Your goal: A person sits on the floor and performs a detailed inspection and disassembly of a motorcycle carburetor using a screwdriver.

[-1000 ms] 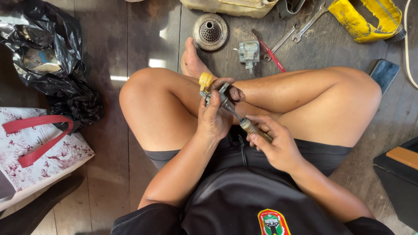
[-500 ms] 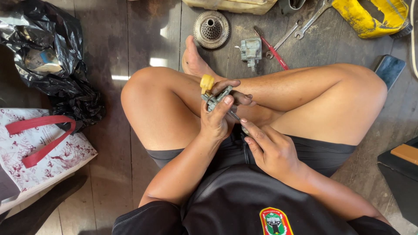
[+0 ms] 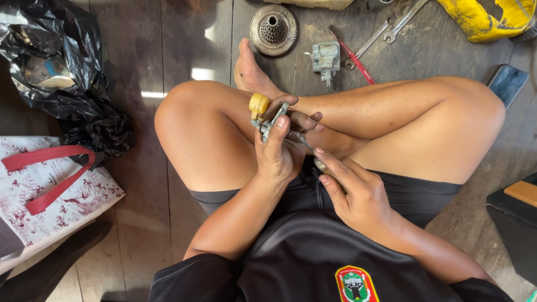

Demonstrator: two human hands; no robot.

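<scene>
Your left hand [image 3: 277, 154] gripped the small metal part with the yellow cap [image 3: 264, 112] above your crossed legs, while your right hand [image 3: 352, 190] closed on a screwdriver [image 3: 306, 146] whose long axis ran up-left, tip meeting that part.

Dark, worn wooden plank floor [image 3: 184, 50], boards running top to bottom, dusty and scuffed. Bright sunlight patches at 12 o'clock and 11 o'clock. Crumpled black plastic bag [image 3: 61, 72] at 10 o'clock. White fabric tote with dark red print and red straps [image 3: 50, 190] at 8 o'clock, just beside the bag. Black box with an orange-brown top [image 3: 517, 212] at 4 o'clock. No walls or windows in view.
</scene>
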